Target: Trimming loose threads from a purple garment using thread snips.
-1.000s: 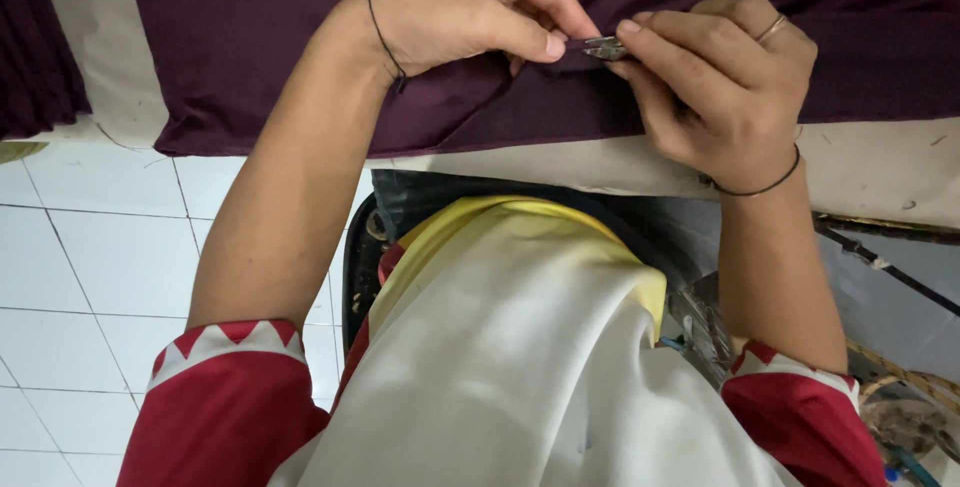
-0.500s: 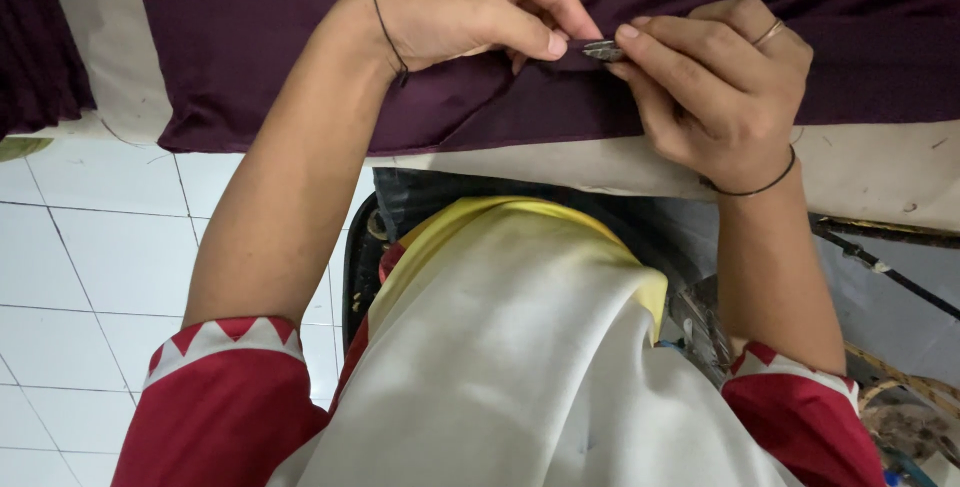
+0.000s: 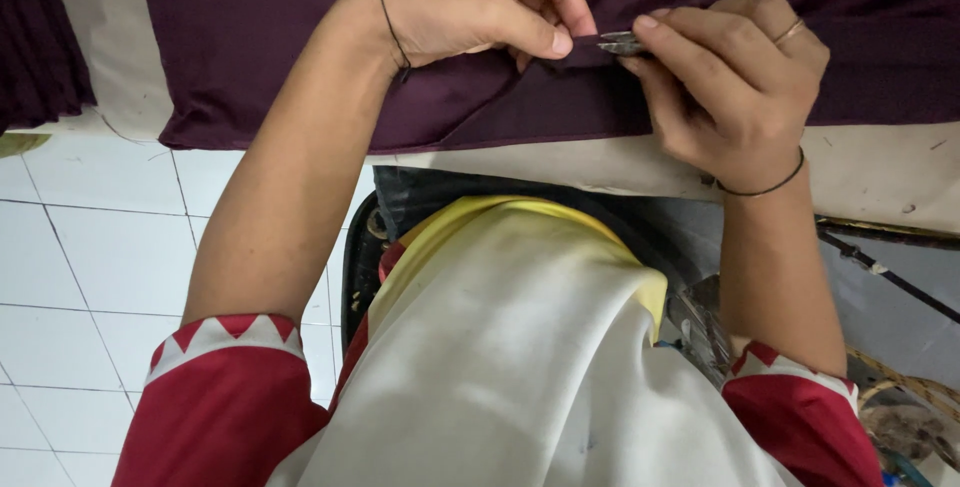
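Left hand (image 3: 480, 7) pinches dark purple fabric (image 3: 300, 37); right hand (image 3: 735, 87) grips small metal tool (image 3: 620, 43) between them, lying horizontal, tip leftward.

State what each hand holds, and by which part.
Left hand pinches a fold of the dark purple cloth. Right hand holds a small grey metal tool by its rear end.

Dark purple cloth (image 3: 300, 37) and a small metal tool (image 3: 622, 43) at its fold

The cloth is smooth and deep plum in colour; it lies spread flat over the pale desk (image 3: 880, 172), and its lower edge runs a little above the front edge of the desk. Near the top middle a small part of it is pinched up into a fold. The small grey metal tool lies almost level, touching this fold; its exact kind cannot be told.
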